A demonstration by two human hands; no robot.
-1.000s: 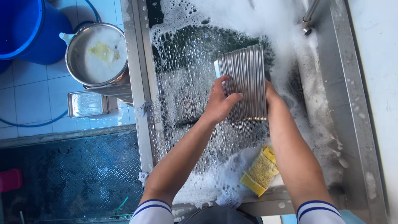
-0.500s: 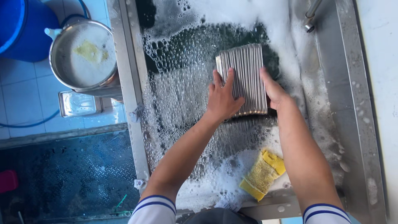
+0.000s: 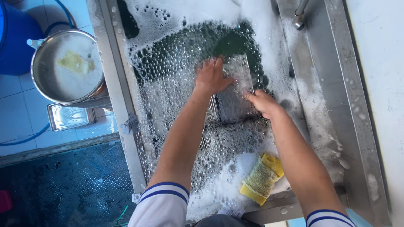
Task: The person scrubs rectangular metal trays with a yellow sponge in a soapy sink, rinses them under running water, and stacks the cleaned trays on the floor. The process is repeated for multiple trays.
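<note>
In the middle of the frame, a ribbed metal tray (image 3: 235, 96) is held, probably half under suds, long side pointing up, left hand (image 3: 211, 75) curled on its top-left edge, right hand (image 3: 263, 103) on its right.

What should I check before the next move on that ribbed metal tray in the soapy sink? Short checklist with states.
1. Left hand on the ribbed metal tray: ok, it lies on the top edge.
2. Right hand on the tray: ok, it grips the right side.
3. Tray state: partly under suds, surface blurred; how clean it is: cannot tell.
4. Yellow scrub sponge within reach: ok, on the sink's near edge, not in a hand.
5. Tap running: cannot tell.
6. Sink water depth under the foam: cannot tell.
</note>
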